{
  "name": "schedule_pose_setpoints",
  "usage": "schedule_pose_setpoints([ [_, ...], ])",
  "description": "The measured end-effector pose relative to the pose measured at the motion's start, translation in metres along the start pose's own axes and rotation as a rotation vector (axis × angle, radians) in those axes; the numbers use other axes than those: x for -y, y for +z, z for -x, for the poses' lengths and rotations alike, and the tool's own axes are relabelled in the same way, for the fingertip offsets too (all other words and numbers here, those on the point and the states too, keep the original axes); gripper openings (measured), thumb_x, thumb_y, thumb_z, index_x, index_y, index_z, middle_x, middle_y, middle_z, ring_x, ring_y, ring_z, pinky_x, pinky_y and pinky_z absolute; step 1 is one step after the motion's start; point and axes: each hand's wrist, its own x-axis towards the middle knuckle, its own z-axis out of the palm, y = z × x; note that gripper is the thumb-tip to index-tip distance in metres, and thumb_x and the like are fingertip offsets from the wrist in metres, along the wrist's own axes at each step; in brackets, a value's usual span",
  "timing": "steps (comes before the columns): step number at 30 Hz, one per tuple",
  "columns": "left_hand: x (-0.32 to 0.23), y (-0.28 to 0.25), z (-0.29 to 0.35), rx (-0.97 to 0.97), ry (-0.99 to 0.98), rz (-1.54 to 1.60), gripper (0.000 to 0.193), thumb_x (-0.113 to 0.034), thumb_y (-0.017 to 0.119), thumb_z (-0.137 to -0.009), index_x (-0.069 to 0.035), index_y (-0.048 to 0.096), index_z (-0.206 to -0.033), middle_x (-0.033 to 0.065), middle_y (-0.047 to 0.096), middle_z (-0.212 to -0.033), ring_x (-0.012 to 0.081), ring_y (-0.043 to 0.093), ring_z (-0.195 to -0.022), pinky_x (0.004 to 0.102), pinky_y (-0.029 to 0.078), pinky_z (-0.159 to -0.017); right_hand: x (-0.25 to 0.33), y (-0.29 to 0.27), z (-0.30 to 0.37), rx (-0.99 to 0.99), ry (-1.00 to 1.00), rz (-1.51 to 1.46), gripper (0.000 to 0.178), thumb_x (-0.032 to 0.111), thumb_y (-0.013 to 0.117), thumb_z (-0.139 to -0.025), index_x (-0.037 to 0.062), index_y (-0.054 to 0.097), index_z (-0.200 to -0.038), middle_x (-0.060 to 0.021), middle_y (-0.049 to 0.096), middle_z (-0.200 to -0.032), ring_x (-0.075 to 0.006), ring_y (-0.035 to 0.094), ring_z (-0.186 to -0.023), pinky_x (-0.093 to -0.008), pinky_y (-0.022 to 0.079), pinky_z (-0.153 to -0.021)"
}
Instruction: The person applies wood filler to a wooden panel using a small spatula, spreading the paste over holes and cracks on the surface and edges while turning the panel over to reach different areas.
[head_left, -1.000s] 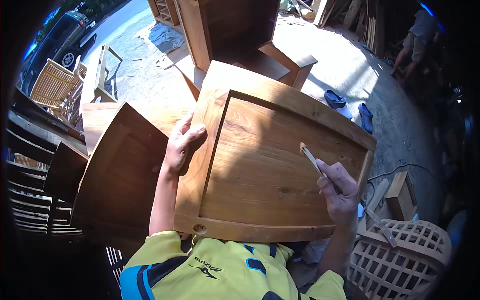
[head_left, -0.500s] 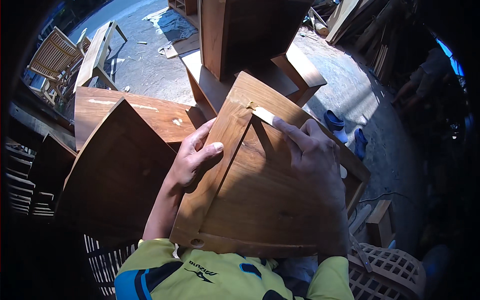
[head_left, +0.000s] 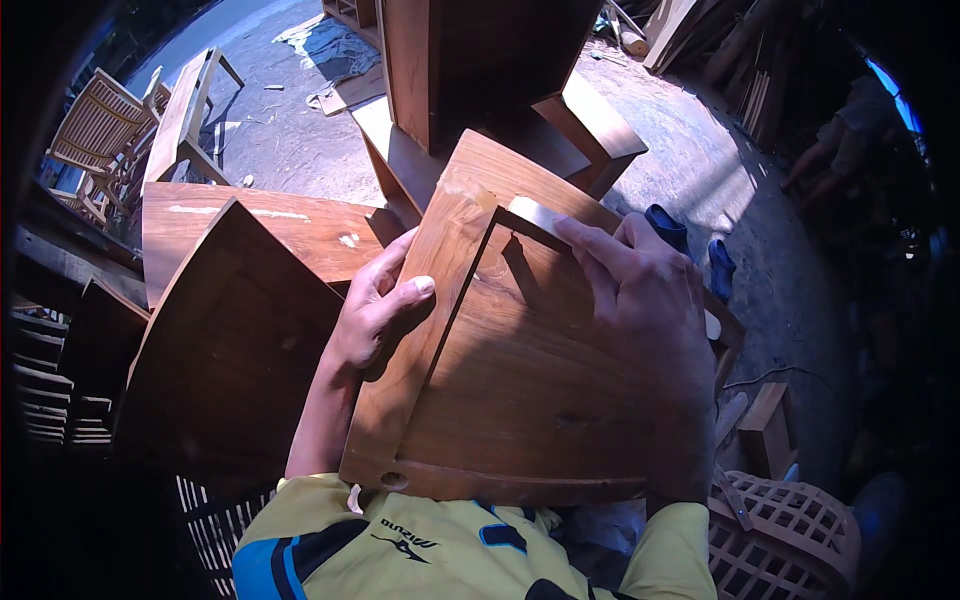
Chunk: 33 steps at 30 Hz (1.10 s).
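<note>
A framed wooden door panel (head_left: 530, 350) with one curved edge leans tilted in front of my body. My left hand (head_left: 375, 310) grips its left frame piece, thumb on the face and fingers behind. Between the fingers of my right hand (head_left: 645, 280) is a pale, flat spatula (head_left: 534, 212), its index finger pressed along the blade. The blade lies on the upper frame piece, beside the inner corner. A thin, pale smear of filler (head_left: 466, 189) covers the corner joint to the left of the blade. My right hand hides the spatula's middle.
A dark curved panel (head_left: 225, 340) stands at left, before a board with whitish streaks (head_left: 270, 240). Beyond my panel stands a wooden cabinet (head_left: 408, 70). Blue clogs (head_left: 720, 270) lie on the floor at right, above a plastic basket (head_left: 790, 530). Another person (head_left: 850, 130) is in shadow at far right.
The spatula has moved right, away from the corner. The yellowish dab that was at its tip is now spread thin over the joint. My left hand keeps its hold.
</note>
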Motion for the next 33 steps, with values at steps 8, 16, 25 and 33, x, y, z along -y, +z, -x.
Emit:
schedule_pose_setpoints([
  [8, -0.001, 0.001, 0.002, 0.033, 0.012, 0.008, 0.066, -0.014, 0.062, -0.095, 0.007, 0.039, -0.154, 0.0135, 0.057, -0.143, 0.0170, 0.054, -0.129, 0.0293, 0.042, -0.107, -0.002, 0.007, -0.013, 0.028, -0.086, 0.043, 0.026, 0.021, 0.065, -0.101, 0.0249, 0.076, -0.124, -0.0139, 0.061, -0.085, -0.0299, 0.069, -0.076, -0.0445, 0.054, -0.070],
  [16, -0.001, 0.000, 0.005, 0.037, -0.019, 0.020, 0.065, -0.015, 0.062, -0.096, 0.006, 0.040, -0.153, 0.0112, 0.059, -0.138, 0.0125, 0.057, -0.118, 0.0261, 0.044, -0.098, -0.004, 0.000, -0.018, 0.054, -0.132, 0.061, 0.025, 0.024, 0.065, -0.101, 0.0256, 0.076, -0.123, -0.0135, 0.061, -0.084, -0.0314, 0.069, -0.077, -0.0461, 0.053, -0.073],
  [25, 0.000, 0.009, 0.001, 0.005, -0.004, -0.027, 0.068, -0.013, 0.061, -0.093, 0.006, 0.038, -0.155, 0.0076, 0.063, -0.126, 0.0063, 0.059, -0.096, 0.0191, 0.044, -0.080, -0.002, -0.005, -0.033, 0.073, -0.155, 0.095, 0.023, 0.026, 0.064, -0.101, 0.0211, 0.078, -0.118, -0.0145, 0.064, -0.088, -0.0335, 0.070, -0.080, -0.0468, 0.053, -0.073],
  [33, 0.005, 0.003, 0.002, -0.052, -0.022, 0.008, 0.067, -0.009, 0.059, -0.095, 0.005, 0.036, -0.156, 0.0094, 0.062, -0.132, 0.0072, 0.061, -0.104, 0.0207, 0.047, -0.088, -0.042, -0.016, 0.019, -0.029, -0.027, -0.129, 0.028, 0.017, 0.069, -0.097, 0.0206, 0.076, -0.124, -0.0124, 0.063, -0.081, -0.0272, 0.066, -0.073, -0.0422, 0.052, -0.070],
])
